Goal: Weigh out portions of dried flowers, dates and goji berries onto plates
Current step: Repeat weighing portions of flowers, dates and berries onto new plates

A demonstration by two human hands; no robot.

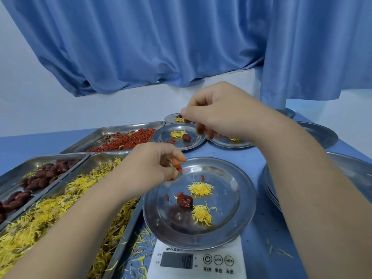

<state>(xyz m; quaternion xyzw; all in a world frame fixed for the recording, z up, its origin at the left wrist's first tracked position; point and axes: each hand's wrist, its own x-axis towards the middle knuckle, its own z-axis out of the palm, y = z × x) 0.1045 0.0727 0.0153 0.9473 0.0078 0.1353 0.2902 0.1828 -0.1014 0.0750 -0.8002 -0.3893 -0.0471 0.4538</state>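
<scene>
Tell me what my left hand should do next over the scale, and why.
Probably drop the goji berries pinched in the left hand onto the plate on the scale: it holds two flowers, one date and only a few loose berries.

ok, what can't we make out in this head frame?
Right hand grip: curled fingers hide whether it pinches anything.
Round steel plate under that hand: contents mostly covered by the fingers.
White digital scale's display: 4 and 8 readable, decimal point too small.
Stack of steel plates: right forearm hides it, count unknown.
Rectangular steel tray of red dates: cut off by the left edge.
</scene>
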